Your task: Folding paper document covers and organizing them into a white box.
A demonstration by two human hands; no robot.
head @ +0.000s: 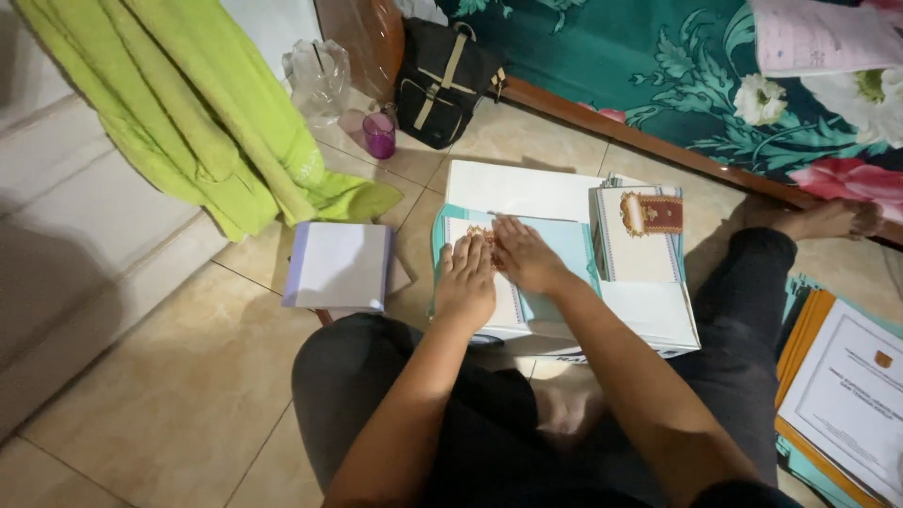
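Flat-palmed, both hands pressing down, nothing clamped. Left hand (466, 280) laid fingers-forward on white card (503, 303) at centre frame; right hand (522, 254) angled in from the right, fingertips touching the card's top edge beside a small ornate emblem (480, 232). Fingers together, not curled, so no pinch, just contact from above.

Card lying on a light blue sheet (564, 246), which sits on a bigger white board (517, 188), centre of frame, on the tiled floor (169, 395). Second card stack with gold-and-maroon crest (640, 235) just right of the hands, touching the blue sheet's right side.

Judgement on doing it well: looks like smoothing or squaring the card onto the sheet. Best kept with left palm as anchor, right fingertips sliding along the top edge, even pressure, edges checked parallel to the blue border before release. Risk: card skewing under uneven push, or emblem smudging under fingers.

Around: white booklet with lilac spine (339, 265) left of centre, apart from the stack. Green towel (207, 113) hanging upper left. Purple cup (380, 134) and clear plastic bag (318, 75) at upper centre-left, black bag (444, 80) upper centre. Teal floral bedcover (658, 85) across upper right. Orange and white folders (847, 395) lower right. Dark trousered knees at bottom, bare foot (828, 221) right edge.
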